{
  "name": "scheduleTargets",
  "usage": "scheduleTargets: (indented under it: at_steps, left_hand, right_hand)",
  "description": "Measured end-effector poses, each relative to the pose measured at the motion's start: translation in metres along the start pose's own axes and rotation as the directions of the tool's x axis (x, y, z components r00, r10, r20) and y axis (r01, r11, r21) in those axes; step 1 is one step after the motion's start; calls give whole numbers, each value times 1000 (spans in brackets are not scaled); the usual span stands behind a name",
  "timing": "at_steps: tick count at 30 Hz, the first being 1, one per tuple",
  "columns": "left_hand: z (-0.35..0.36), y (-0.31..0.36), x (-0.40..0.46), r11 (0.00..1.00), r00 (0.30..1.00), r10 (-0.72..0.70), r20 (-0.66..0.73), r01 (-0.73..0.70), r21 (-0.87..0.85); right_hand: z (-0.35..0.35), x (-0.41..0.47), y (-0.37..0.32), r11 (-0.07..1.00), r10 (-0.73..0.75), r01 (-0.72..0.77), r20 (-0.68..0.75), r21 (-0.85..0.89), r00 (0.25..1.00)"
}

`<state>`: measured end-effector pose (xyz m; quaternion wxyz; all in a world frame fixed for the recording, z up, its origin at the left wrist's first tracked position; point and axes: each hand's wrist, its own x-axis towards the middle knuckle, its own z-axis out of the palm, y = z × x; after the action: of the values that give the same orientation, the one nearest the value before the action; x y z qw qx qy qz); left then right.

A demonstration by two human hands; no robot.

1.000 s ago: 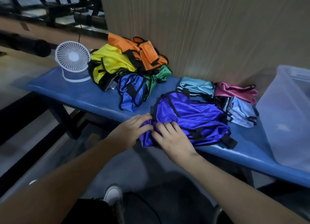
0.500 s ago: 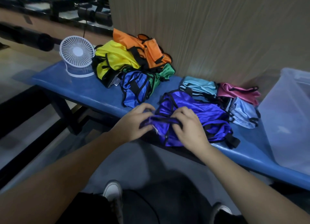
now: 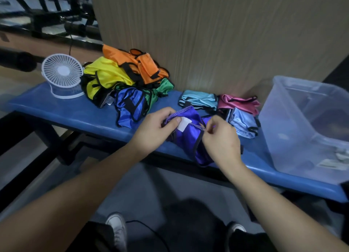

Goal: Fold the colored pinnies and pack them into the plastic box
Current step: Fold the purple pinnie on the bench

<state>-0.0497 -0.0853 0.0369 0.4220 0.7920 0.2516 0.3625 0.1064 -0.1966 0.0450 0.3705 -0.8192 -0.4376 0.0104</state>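
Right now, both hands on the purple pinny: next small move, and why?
Probably draw the hands apart to pull the held edge straight, then lay it flat on the blue bench. The left hand and right hand each pinch the purple pinny along its stitched edge by the white tag, and the cloth below hangs bunched, so it looks too crumpled to fold yet.

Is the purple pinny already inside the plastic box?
No, both the left hand and right hand pinch the purple pinny over the bench, left of the plastic box.
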Motion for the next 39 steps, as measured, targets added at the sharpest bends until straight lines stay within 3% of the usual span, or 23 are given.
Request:
scheduleTargets:
  at_steps: [2,5,7,10,11,15,20,24,31,36,39]
  left_hand:
    - [9,13,2,999,1000,-4,-26,3,-46]
    - [21,28,2,999,998,-17,-53,15,-30]
    - [27,33,0,998,997,-49,-57,48,-28]
    - [33,39,-6,997,995,-78,-61,77,-13]
    - [34,42,-9,997,995,-77,-67,77,-9]
    - [42,56,-19,997,997,-71,-25,70,-25]
    - [53,70,-37,998,984,52,169,-48,-31]
    - [57,77,-46,996,967,84,239,-85,-5]
    - [41,86,-56,979,961,-22,276,77,-188]
    - [31,98,-65,920,952,-82,294,185,-344]
    - [25,106,-70,938,958,-74,279,162,-308]
  right_hand:
    - [-13,-6,2,968,99,-120,103,220,990]
    - [-30,-18,4,787,196,-318,274,529,942]
    - [-40,-27,5,724,214,-288,193,627,958]
    - [-52,-38,10,802,114,-69,-38,593,993]
    - [-55,-43,10,810,88,-57,-25,584,996]
    - [-52,-58,11,812,69,-195,241,550,968]
    - [-53,-62,6,895,74,-150,191,421,979]
    - [-63,-67,0,882,48,-139,208,450,977]
    - [-75,-78,-1,840,-63,-101,280,533,958]
    - [-81,-88,-7,759,-63,-129,270,638,961]
    - [-89,-88,-7,666,-51,-220,338,712,940]
